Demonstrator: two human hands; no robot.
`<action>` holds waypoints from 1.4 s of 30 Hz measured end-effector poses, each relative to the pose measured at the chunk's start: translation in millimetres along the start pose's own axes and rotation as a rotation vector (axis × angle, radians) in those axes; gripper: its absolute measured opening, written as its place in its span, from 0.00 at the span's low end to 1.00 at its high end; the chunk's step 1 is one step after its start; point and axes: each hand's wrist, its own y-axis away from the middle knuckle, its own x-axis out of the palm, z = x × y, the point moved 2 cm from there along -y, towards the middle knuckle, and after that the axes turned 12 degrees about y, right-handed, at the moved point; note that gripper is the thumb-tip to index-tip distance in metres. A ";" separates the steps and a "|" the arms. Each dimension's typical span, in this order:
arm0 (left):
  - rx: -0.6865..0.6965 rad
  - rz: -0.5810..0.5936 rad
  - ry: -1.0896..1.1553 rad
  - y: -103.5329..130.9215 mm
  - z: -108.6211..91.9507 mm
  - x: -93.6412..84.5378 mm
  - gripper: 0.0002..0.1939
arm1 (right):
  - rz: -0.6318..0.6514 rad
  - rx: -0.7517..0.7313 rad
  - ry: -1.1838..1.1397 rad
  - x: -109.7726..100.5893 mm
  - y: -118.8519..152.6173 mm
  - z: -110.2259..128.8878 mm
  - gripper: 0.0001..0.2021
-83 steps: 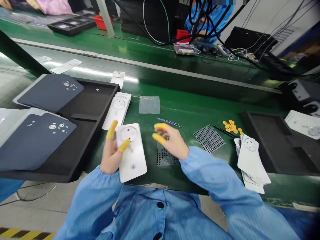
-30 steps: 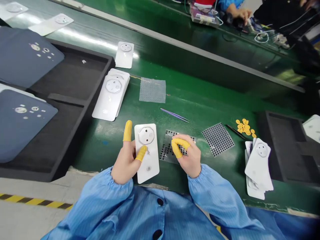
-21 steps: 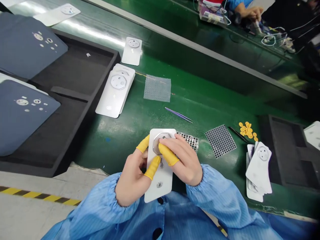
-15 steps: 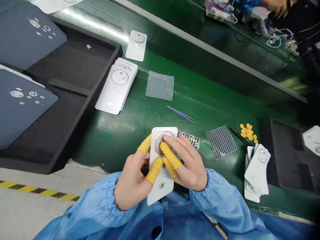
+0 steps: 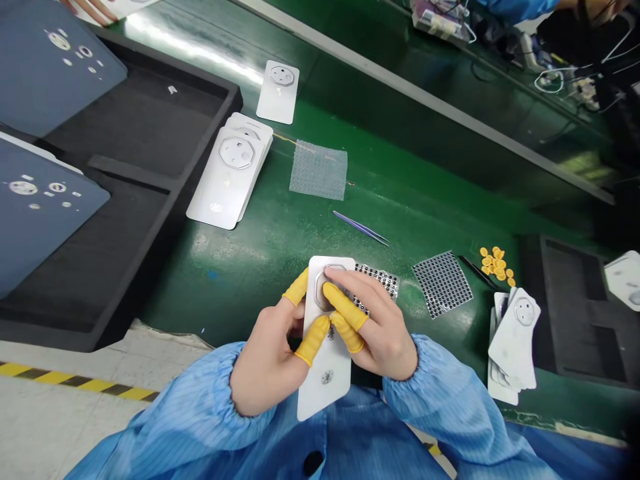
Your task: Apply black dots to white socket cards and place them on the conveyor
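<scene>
A silver-white phone back cover with an octagonal camera ring is held up near my body, its long side running toward me. My left hand grips its left edge, yellow finger cots on thumb and forefinger, the thumb on the front face. Over the camera ring lies my right hand, with yellow-cotted forefinger and thumb pressed close together against the cover's face. Anything tiny between those fingertips is hidden. Behind the right hand, partly covered, is a sheet of small black dots. Purple tweezers lie beyond the cover.
More back covers lie in a left stack, singly, and in a right pile. Black trays flank the bench. A second dotted sheet, yellow finger cots and a translucent sheet lie around. Another person's hand shows top left.
The cover and both hands have shifted slightly right and down in view, the grip much the same. Another person's fingers have appeared at the top left.
</scene>
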 end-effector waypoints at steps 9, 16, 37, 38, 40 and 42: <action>-0.173 -0.022 0.265 -0.8 0.4 4.6 0.31 | -0.083 0.098 -0.140 -3.2 -3.8 2.1 0.21; -0.174 -0.015 -0.049 -26.9 2.2 -37.6 0.37 | -0.083 0.275 0.244 4.6 -13.0 -60.1 0.17; 0.599 -0.026 -1.162 -30.0 34.4 -73.6 0.05 | 0.359 0.127 -0.175 52.6 -32.8 -60.9 0.17; 0.603 -0.028 -1.156 -30.0 33.8 -73.3 0.06 | 0.371 0.097 -0.154 55.3 -32.4 -62.0 0.17; 0.607 -0.029 -1.143 -29.9 33.2 -72.8 0.06 | 0.408 0.053 -0.102 58.8 -31.9 -63.9 0.18; 0.601 -0.029 -1.135 -29.9 33.1 -72.7 0.05 | 0.444 0.039 -0.051 60.0 -32.6 -63.9 0.18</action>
